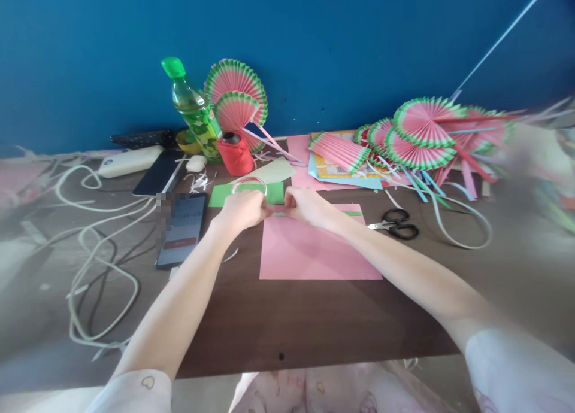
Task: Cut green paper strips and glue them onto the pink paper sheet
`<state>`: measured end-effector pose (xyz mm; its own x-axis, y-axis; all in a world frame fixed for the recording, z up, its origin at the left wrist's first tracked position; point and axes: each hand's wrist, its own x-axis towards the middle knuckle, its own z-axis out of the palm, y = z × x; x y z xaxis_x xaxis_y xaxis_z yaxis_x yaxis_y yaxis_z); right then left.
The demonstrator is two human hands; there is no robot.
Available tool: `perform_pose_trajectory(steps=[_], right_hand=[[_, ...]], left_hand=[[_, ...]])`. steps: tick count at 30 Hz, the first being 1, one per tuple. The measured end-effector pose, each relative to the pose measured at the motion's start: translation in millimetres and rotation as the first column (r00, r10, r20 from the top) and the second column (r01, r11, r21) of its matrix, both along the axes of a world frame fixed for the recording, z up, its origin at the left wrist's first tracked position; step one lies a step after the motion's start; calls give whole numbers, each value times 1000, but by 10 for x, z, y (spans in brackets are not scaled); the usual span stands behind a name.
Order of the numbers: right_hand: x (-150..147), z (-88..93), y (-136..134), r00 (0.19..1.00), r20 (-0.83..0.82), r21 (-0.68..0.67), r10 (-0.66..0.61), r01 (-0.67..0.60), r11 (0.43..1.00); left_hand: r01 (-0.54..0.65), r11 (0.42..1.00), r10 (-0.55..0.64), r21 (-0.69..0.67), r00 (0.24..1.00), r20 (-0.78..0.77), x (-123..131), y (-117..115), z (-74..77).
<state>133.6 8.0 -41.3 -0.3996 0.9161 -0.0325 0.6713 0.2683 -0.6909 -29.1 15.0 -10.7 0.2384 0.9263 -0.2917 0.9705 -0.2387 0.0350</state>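
A pink sheet of paper [318, 251] lies flat on the dark table, with a narrow green strip [351, 213] along its far edge. At that edge's left part, my left hand [245, 210] is closed, fingertips pinching the paper. Close beside it, my right hand [309, 206] has curled fingers pressed on the same edge. The exact grip under the fingers is partly hidden. Behind my left hand a clear ring, seemingly a tape roll [248, 181], rests on a green sheet of paper [220, 196]. Black-handled scissors [398, 224] lie right of the pink sheet.
Pink and green folded paper fans [424, 123] pile up at the back right; more fans [236, 87] lean on the blue wall beside a green bottle [193, 108] and a red-wrapped container [235, 154]. Phones [184, 230] and white cables [85, 251] occupy the left.
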Motion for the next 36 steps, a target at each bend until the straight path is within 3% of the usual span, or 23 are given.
perform_pose_trajectory(steps=[6, 12, 17, 27, 36], right_hand=[[1, -2, 8, 1000, 5, 0, -3, 3, 1000], [-2, 32, -9, 1000, 7, -10, -12, 12, 1000], [-4, 20, -2, 1000, 15, 2, -27, 27, 1000], [-16, 42, -13, 999, 50, 13, -20, 19, 1000], [81, 58, 68, 977, 211, -4, -38, 40, 999]], left_hand=[[-39, 999, 39, -10, 999, -9, 1, -15, 68], [-5, 1000, 5, 3, 997, 75, -66, 35, 37], [11, 994, 7, -111, 988, 157, -125, 79, 31], [-39, 998, 42, -40, 995, 88, -88, 59, -8], [-27, 999, 31, -43, 995, 93, -89, 57, 8]])
